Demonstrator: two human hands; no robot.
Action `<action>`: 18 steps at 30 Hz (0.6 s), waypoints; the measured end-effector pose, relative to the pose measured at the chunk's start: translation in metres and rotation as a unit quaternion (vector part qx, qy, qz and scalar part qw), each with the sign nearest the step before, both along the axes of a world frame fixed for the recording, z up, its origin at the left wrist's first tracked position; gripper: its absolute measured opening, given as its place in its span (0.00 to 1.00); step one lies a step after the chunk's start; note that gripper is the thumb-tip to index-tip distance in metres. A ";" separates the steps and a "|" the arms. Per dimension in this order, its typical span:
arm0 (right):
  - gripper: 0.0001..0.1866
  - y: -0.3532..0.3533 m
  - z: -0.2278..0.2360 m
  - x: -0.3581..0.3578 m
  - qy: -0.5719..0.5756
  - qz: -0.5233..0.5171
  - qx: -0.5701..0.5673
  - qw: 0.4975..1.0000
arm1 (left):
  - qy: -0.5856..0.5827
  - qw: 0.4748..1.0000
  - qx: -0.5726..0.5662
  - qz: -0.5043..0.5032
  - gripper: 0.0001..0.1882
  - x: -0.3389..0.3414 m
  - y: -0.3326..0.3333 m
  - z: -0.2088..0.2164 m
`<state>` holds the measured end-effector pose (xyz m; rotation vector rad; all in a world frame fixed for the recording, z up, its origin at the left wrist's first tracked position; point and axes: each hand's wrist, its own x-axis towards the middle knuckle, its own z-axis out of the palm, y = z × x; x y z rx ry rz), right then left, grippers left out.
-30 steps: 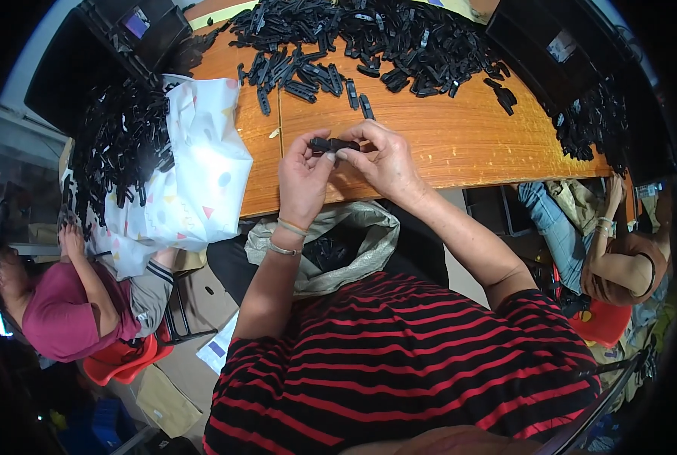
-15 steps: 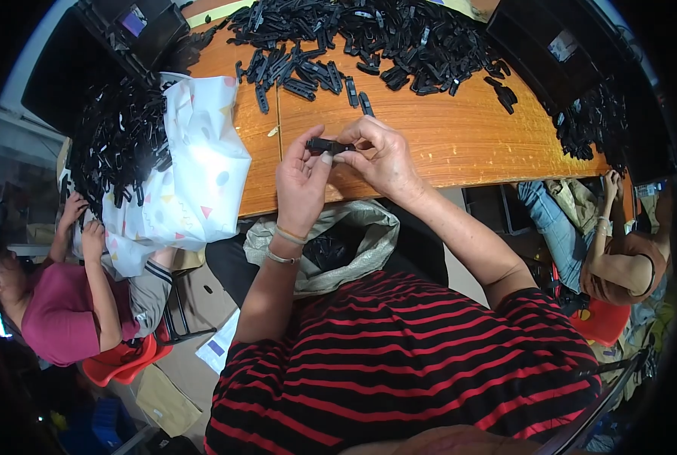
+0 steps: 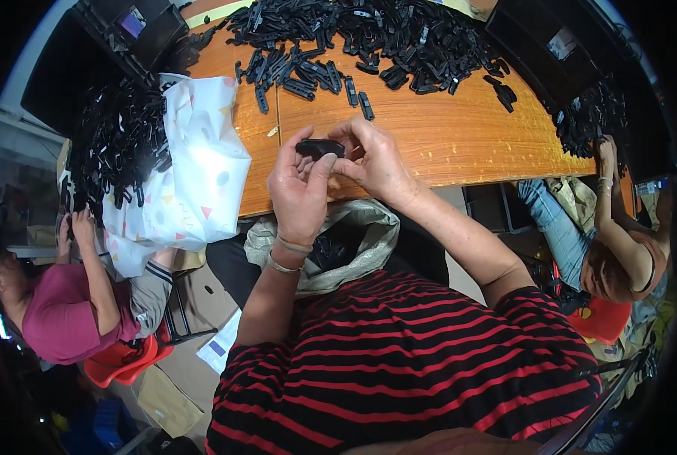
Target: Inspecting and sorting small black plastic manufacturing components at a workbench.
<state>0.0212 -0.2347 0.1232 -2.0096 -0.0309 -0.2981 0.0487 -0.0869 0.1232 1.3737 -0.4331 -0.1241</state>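
Above the near edge of the table, both hands hold one small, elongated black plastic part (image 3: 317, 147). My left hand (image 3: 299, 193) has its thumb and fingers closed round the part. From the other side my right hand (image 3: 382, 163) pinches at its right end; those fingertips are partly hidden. What exactly the part is cannot be made out. Below my hands, a pale woven sack (image 3: 386, 233) gapes in my lap with dark contents inside. Farther off, a few similar black parts (image 3: 351, 91) lie loose on the wooden table (image 3: 445, 140).
A large heap of black parts (image 3: 422, 45) covers the table's far side. At left, a patterned white plastic sheet (image 3: 206, 159) lies beside another heap (image 3: 119, 136). Dark bins (image 3: 558, 53) stand at the far corners. One person (image 3: 73, 303) sits at left, another (image 3: 619, 262) at right.
The black part has turned in my hands and shows a broader face. My left hand has shifted slightly left. Both co-workers' hands have moved at their heaps.
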 end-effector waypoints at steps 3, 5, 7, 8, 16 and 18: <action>0.20 0.003 -0.003 -0.001 -0.067 -0.034 -0.050 0.996 | -0.022 1.000 -0.013 0.010 0.23 -0.002 -0.009 0.002; 0.19 0.003 -0.004 -0.001 -0.085 -0.057 -0.076 0.992 | -0.034 0.999 0.002 0.015 0.22 -0.004 -0.011 0.003; 0.19 0.005 -0.003 -0.001 -0.094 -0.064 -0.083 0.990 | -0.047 0.999 0.019 0.018 0.22 -0.004 -0.009 0.002; 0.18 0.006 -0.003 -0.002 -0.104 -0.071 -0.091 0.988 | -0.061 0.997 0.040 0.026 0.21 -0.002 -0.008 -0.002; 0.14 0.007 0.007 -0.012 -0.140 -0.072 -0.175 0.972 | -0.007 1.000 -0.008 -0.004 0.19 0.000 -0.002 -0.008; 0.13 0.007 0.008 -0.013 -0.167 -0.071 -0.188 0.965 | -0.005 1.000 -0.025 -0.011 0.19 0.000 -0.002 -0.006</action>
